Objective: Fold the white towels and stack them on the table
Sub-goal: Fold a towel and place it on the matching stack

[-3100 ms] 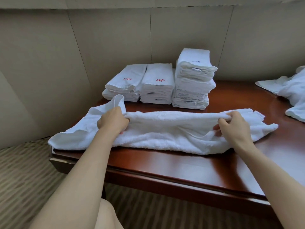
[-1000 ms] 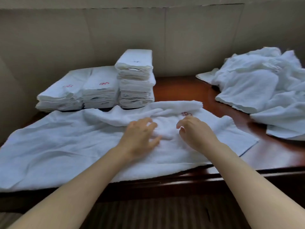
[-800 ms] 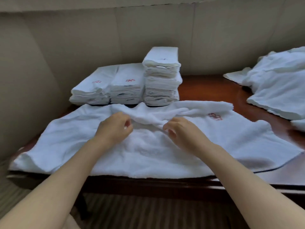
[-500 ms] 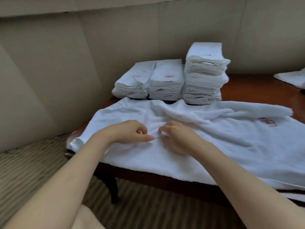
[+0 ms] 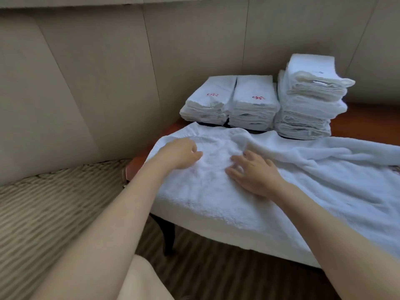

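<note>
One towel (image 5: 281, 191) cut off right.

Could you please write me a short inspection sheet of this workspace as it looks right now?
Surface: dark wooden table, mostly covered by cloth.
Job's things: open towel spread flat, near edge hanging over the front; three stacks of folded towels at the back, the right one tallest.
Clutter: nothing seen.
Grippers: left hand rests on the towel, fingers curled under; right hand presses it flat, fingers spread.
Cables: nothing seen.
Surroundings: beige panelled wall; striped carpet.
</note>
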`<state>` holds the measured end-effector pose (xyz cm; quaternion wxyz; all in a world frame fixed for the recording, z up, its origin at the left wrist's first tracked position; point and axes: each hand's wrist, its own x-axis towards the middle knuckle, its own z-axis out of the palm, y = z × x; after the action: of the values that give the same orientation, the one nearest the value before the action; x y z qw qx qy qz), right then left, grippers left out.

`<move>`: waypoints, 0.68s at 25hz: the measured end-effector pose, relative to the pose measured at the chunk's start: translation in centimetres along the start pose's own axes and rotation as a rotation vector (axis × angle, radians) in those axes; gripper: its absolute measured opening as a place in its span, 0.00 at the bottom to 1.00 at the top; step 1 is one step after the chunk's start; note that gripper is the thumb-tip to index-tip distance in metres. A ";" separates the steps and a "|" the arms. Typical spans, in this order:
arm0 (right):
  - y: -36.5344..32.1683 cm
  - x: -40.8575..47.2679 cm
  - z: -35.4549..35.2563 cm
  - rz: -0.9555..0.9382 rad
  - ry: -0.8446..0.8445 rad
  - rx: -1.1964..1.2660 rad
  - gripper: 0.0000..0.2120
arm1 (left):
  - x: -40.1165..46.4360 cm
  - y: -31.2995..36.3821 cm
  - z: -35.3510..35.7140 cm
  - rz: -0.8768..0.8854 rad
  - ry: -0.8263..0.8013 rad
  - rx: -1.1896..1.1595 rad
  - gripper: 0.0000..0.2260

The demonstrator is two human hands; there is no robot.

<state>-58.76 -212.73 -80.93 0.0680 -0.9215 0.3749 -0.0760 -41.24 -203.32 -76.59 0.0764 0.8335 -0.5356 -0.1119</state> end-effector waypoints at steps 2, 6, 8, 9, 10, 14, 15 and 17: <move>-0.8 -0.2 0.1 -0.011 0.007 -0.017 0.23 | 2.0 -1.6 2.7 -0.084 -0.061 0.087 0.25; -1.4 -0.3 -0.9 -0.068 0.114 0.160 0.23 | 4.1 -4.3 4.2 -0.251 0.049 0.028 0.30; -0.6 0.1 -1.1 -0.041 0.194 0.201 0.20 | 5.0 -5.4 3.9 -0.362 0.178 0.068 0.27; 0.0 0.4 -1.0 -0.018 0.228 0.166 0.19 | 5.1 -5.6 3.8 -0.392 0.261 0.114 0.23; 0.7 0.6 -0.8 0.017 0.234 0.129 0.18 | 5.2 -5.4 3.8 -0.372 0.357 0.151 0.19; 2.1 0.9 0.9 0.031 0.119 0.040 0.18 | 7.0 -3.3 3.9 0.028 0.374 -0.015 0.13; 2.3 0.9 1.2 0.016 0.118 0.030 0.19 | 7.8 -3.3 3.7 0.017 0.318 -0.054 0.14; 2.5 1.0 1.2 -0.005 0.111 0.036 0.20 | 9.2 -4.3 3.3 -0.202 0.225 -0.090 0.22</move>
<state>-59.53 -215.06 -82.49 0.0636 -0.9154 0.3743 -0.1340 -34.67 -209.93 -81.79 0.1616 0.8861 -0.4317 -0.0490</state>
